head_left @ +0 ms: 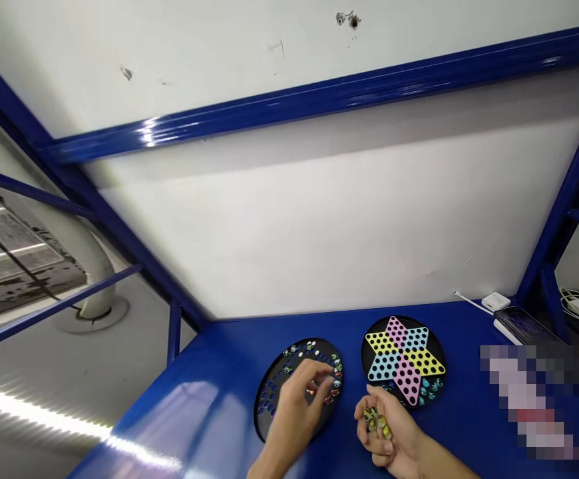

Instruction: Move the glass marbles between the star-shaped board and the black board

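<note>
My left hand (303,394) is over a round black board (265,379) with rows of holes. Its thumb and fingertips come close together in a pinch near the board's right side; whatever may be between them is too small to make out. Glass marbles (338,367) line the board's right and upper edge, some white, some green or red. Palm up, my right hand (389,432) cups several yellow-green marbles (377,422) in its curled fingers. Just beyond it lies a Chinese checkers board (403,356) with a pink, yellow and blue star. Teal marbles (429,390) rest along its lower right rim.
Both boards lie on a blue tabletop (234,352) against a white wall panel (329,233) framed by blue metal bars (289,110). On the right are a phone (524,322), a white charger (496,301) and cables. A blurred-out patch (534,406) covers something at the lower right.
</note>
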Available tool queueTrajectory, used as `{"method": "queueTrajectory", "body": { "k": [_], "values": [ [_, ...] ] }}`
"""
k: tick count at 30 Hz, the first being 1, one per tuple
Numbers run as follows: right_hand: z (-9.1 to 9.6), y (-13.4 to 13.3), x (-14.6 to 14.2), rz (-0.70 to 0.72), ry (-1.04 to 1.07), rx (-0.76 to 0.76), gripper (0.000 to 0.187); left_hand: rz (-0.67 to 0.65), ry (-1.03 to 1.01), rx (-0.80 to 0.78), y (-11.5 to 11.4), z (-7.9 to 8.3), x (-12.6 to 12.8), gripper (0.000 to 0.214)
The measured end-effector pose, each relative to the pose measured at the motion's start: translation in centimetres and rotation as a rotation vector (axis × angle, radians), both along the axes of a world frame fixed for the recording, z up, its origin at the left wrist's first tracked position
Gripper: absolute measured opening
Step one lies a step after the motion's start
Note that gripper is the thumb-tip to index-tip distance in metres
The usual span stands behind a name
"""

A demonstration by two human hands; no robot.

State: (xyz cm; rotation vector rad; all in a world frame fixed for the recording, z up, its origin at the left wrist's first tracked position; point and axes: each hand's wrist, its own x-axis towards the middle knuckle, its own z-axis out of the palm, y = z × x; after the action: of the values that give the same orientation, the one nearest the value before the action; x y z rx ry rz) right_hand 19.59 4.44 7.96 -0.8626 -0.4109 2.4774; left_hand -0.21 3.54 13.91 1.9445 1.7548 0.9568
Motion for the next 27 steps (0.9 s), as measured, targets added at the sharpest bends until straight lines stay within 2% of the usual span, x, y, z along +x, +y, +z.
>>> {"method": "queueTrajectory", "body": {
  "k": [2,4,7,9,12,14,16,18,21,24,27],
  "values": [
    [-0.2,-0.2,-0.1,-0.029,-0.004,-0.036,0.056,-0.178,-0.035,-0.043,-1.2,0.6,4.2,0.019],
    [-0.2,-0.5,-0.1,-0.093,-0.045,-0.084,0.055,-0.29,-0.065,-0.093,-2.1,0.9,7.0,0.022],
    [0.2,-0.4,0.6,-0.191,-0.131,-0.026,0.045,-0.268,-0.139,-0.029,-2.5,0.2,8.2,0.02],
    [1.0,0.4,1.8,-0.242,-0.174,0.141,0.043,-0.175,-0.17,0.05,-2.6,-0.8,7.8,0.017],
    [2.3,3.1,4.9,-0.404,-0.322,0.459,0.054,-0.082,-0.172,0.068,-2.9,-2.5,7.0,0.022],
    [2.7,5.5,7.5,-0.487,-0.55,0.687,0.056,-0.079,-0.169,0.029,-3.4,-3.7,6.7,0.026],
    [2.5,7.7,10.0,-0.523,-0.91,0.997,0.053,-0.061,-0.189,0.012,-4.0,-4.7,6.9,0.029],
    [1.6,9.4,11.9,-0.385,-1.308,1.223,0.045,-0.03,-0.23,0.02,-4.4,-5.6,7.1,0.032],
    [0.0,10.3,13.0,-0.042,-1.731,1.329,0.029,-0.004,-0.277,0.024,-4.6,-6.2,7.4,0.035],
    [-0.9,9.9,12.7,0.157,-1.948,1.375,0.027,-0.006,-0.283,0.001,-4.6,-6.0,7.4,0.035],
    [-0.8,9.4,12.1,0.225,-2.05,1.38,0.032,-0.057,-0.261,-0.025,-4.6,-5.6,7.1,0.034]
  ]
}}
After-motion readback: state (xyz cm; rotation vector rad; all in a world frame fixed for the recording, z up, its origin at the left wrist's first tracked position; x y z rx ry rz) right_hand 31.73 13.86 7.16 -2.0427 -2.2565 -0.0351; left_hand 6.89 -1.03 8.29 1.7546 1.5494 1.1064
